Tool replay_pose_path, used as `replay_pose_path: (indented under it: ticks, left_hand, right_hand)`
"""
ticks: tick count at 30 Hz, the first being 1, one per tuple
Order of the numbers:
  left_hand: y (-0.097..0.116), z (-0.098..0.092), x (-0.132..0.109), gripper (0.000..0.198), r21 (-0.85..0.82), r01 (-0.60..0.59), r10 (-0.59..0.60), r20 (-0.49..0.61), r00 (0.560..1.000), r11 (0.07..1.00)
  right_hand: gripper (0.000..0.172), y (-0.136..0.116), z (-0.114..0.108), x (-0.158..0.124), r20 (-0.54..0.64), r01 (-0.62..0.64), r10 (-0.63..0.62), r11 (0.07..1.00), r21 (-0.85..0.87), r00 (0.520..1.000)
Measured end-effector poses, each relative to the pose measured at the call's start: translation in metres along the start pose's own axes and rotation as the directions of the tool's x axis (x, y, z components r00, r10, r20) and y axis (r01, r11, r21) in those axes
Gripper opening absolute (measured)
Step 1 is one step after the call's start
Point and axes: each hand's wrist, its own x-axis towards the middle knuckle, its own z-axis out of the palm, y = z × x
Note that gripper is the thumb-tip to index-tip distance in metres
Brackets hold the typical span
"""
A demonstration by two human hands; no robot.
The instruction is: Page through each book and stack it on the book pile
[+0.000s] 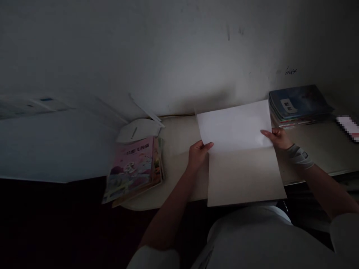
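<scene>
A white sheet of paper [238, 149] lies across the pale desk [179, 134], creased across its middle with the far half raised toward the wall. My left hand [198, 154] pinches the sheet's left edge at the crease, thumb on top. At the right edge, my right hand [277, 137] grips the same fold line, fingers closed on the paper. A grey band wraps my right wrist [299, 155]. The near half of the sheet hangs over the desk's front edge.
A stack of picture books with a pink cover [134, 168] sits at the desk's left, a white folded paper [138, 130] behind it. A pile of blue-covered books [300, 104] stands at the back right by the wall. A large pale board [53, 145] lies far left.
</scene>
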Motion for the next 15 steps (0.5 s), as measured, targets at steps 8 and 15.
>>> replay_pose_path:
  ticks: [8,15]
  left_hand:
    - [-0.002,-0.003,0.008,0.032,0.159,-0.035,0.035,0.004,0.999,0.987]
    - [-0.022,-0.010,0.008,0.041,0.116,-0.117,0.115,0.030,0.993,0.986]
  right_hand:
    - [0.043,0.010,-0.006,0.013,0.250,0.016,-0.024,0.999,0.034,0.968]
    - [0.045,0.021,-0.014,0.002,0.028,0.029,-0.028,0.999,-0.036,0.999]
